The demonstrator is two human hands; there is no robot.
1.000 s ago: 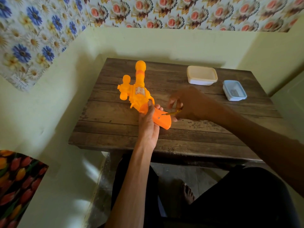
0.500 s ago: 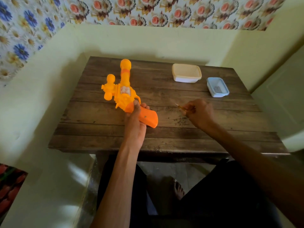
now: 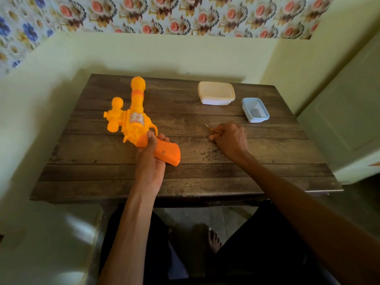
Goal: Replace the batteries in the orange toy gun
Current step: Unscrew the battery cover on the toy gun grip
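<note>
The orange toy gun (image 3: 134,122) lies on its side on the left part of the dark wooden table (image 3: 205,175), barrel pointing away from me. Its darker orange grip has a small screw (image 3: 163,152) in the side. My left hand (image 3: 151,159) is closed around that grip. To the right, my right hand (image 3: 229,139) rests on the table, fingers closed on a thin yellow screwdriver (image 3: 209,128) whose tip points up and left, well apart from the gun.
A cream-lidded container (image 3: 216,93) stands at the back of the table. A small blue-rimmed container (image 3: 255,109) with something grey inside sits to its right. Pale walls enclose the table at the back and left; a pale cabinet stands on the right.
My right hand has drawn the screwdriver away from the gun's grip to the right and come to rest on the table. My left hand keeps holding the grip.
</note>
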